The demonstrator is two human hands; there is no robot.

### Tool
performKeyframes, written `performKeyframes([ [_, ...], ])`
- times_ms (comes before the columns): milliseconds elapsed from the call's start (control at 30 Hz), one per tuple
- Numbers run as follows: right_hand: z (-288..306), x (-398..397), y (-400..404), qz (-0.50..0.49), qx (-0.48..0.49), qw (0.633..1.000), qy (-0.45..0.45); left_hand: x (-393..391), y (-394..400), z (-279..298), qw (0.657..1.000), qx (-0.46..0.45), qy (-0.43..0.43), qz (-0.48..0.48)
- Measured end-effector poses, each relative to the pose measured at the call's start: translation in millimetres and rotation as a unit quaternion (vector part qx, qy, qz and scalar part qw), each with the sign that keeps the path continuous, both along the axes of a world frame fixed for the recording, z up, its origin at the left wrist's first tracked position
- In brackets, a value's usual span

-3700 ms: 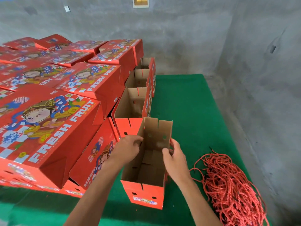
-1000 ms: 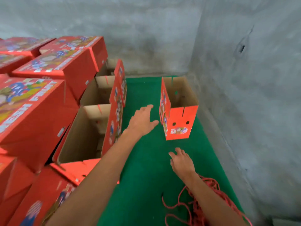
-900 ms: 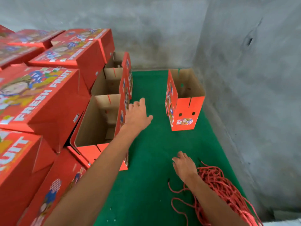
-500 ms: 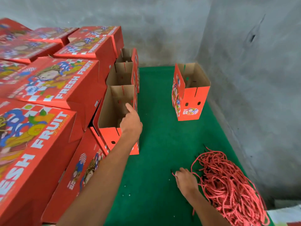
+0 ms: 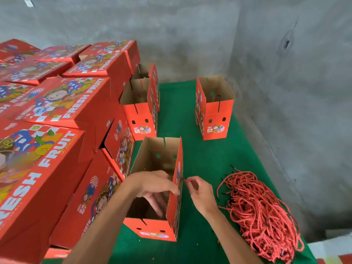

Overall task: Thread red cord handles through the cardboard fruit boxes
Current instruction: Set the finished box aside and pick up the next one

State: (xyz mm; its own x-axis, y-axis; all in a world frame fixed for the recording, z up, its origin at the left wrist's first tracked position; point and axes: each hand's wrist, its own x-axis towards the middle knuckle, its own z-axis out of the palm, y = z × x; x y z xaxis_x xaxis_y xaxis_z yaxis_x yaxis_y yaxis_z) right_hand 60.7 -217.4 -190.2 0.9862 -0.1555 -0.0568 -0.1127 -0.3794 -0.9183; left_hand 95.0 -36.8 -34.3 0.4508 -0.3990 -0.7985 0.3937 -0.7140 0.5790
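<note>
An open red cardboard fruit box (image 5: 154, 228) stands upright on the green mat in front of me. My left hand (image 5: 152, 184) reaches over its top into the box, fingers pointing down along the inside of the right wall. Just outside that wall, my right hand (image 5: 200, 193) pinches the dark tip of a red cord (image 5: 184, 180) and holds it against the wall near its top. A large tangled pile of red cords (image 5: 261, 212) lies on the mat to the right.
A second open box (image 5: 215, 115) stands alone farther back on the green mat (image 5: 200, 159). More open boxes (image 5: 142, 115) line up along stacks of closed "FRESH FRUIT" boxes (image 5: 62, 103) on the left. Grey concrete walls close in behind and right.
The previous box was set down at the far right. My left hand pulled a new open box from the row toward me; my right hand picked a cord from the pile and brought it to the box wall.
</note>
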Motion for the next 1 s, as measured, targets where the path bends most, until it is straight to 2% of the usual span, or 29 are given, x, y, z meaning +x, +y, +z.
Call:
performKeyframes([
  [67,8,1,2,-0.028,0.045,0.999,-0.001,0,-7,-3,0.999,-0.011,-0.040,0.025],
  [167,13,4,2,-0.045,0.085,0.995,0.021,8,-25,-8,0.979,-0.057,-0.142,0.133],
  [233,15,7,1,-0.053,0.096,0.994,0.030,11,-36,-13,0.966,-0.091,-0.141,0.196],
  [367,18,15,-1,-0.058,0.155,0.986,0.031,8,-34,-23,0.947,-0.086,-0.107,0.289],
  [533,21,23,-3,-0.011,0.123,0.991,0.044,9,-14,-29,0.936,-0.079,-0.092,0.331],
  [733,19,25,3,0.037,0.081,0.994,0.063,17,0,-36,0.935,-0.100,-0.062,0.334],
  [1000,19,28,18,-0.006,0.156,0.986,0.057,26,11,-50,0.917,-0.116,-0.073,0.375],
])
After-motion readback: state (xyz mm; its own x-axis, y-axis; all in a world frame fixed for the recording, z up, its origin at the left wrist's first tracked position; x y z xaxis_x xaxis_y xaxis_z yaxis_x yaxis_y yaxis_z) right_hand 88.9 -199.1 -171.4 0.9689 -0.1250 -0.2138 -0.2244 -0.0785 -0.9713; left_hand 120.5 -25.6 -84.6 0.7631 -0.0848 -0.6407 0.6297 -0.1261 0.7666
